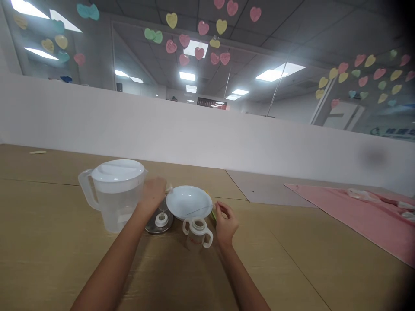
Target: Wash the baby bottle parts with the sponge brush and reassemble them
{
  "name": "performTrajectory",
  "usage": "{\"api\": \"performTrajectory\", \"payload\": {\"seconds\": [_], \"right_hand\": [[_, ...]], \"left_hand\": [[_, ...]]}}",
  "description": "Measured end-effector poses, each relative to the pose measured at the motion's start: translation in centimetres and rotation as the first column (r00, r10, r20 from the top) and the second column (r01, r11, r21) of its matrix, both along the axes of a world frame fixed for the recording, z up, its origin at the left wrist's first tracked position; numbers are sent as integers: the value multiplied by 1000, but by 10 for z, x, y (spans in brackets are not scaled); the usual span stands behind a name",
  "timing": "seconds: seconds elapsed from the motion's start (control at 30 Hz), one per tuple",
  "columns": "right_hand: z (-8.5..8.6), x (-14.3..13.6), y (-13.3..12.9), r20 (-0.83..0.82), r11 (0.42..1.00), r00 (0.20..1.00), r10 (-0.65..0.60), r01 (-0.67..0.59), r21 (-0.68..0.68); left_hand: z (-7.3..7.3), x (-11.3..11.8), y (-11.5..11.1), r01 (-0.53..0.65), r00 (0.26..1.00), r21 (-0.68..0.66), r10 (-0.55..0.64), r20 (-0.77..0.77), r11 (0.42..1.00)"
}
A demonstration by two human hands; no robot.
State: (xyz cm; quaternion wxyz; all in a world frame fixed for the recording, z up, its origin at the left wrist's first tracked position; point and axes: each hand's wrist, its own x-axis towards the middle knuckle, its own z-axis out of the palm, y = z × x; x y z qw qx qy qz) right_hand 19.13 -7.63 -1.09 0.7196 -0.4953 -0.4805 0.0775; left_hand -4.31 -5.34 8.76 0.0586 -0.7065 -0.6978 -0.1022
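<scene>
My right hand (227, 222) is closed in a pinch on a thin dark wire-like stick (199, 210), which reaches left over the front of a white bowl (189, 198). Blurred by motion, my left hand (154, 190) is between the pitcher and the bowl, with a small translucent piece (169, 187) at its fingertips that I cannot make out. In front of the bowl stands an uncovered two-handled baby cup (196, 237). A white cup lid (161, 219) rests on a round dark metal dish (156, 227) below my left hand.
A lidded clear pitcher (118, 198) with liquid stands at left. Something green (213, 217) lies partly hidden beside my right hand. Pink cloth (356, 216) covers the table's right side, with a plastic bag (361, 195) on it. A white wall (194, 134) bounds the back.
</scene>
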Motion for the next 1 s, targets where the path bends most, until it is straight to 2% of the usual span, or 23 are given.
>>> {"api": "performTrajectory", "payload": {"seconds": [0.13, 0.23, 0.3, 0.37, 0.47, 0.57, 0.67, 0.73, 0.87, 0.93, 1.0], "right_hand": [[1, -7, -1, -225, 998, 973, 59, -51, 45], [2, -13, -5, -244, 994, 967, 75, -53, 94], [3, -15, -9, -134, 994, 990, 52, -39, 101], [4, -15, -14, 86, 985, 996, -28, 13, 173], [6, -11, -18, 418, 901, 881, -220, 18, 434], [9, -7, -21, 539, 807, 776, -327, -68, 587], [10, -10, -31, 584, 767, 741, -331, -149, 624], [12, -16, -41, 638, 737, 707, -307, -247, 629], [19, -30, -64, 771, 636, 574, -277, -492, 595], [22, -34, -71, 797, 625, 546, -259, -534, 569], [22, -36, -72, 788, 624, 565, -243, -531, 573]], "left_hand": [[8, 9, -1, 171, 984, 94, -176, 38, 981], [7, 20, 0, 319, 935, 139, -335, 112, 937], [4, 28, 1, 392, 888, 184, -423, 181, 901], [0, 35, 2, 444, 831, 205, -486, 270, 872], [-8, 40, 6, 500, 733, 216, -542, 410, 839], [-17, 41, 12, 544, 668, 217, -575, 473, 811], [-24, 40, 19, 555, 668, 220, -588, 457, 802], [-28, 38, 23, 553, 689, 217, -588, 422, 804], [-32, 34, 27, 570, 710, 191, -596, 376, 799], [-32, 32, 28, 570, 718, 169, -587, 374, 804], [-31, 31, 28, 559, 731, 150, -570, 376, 816]]}}
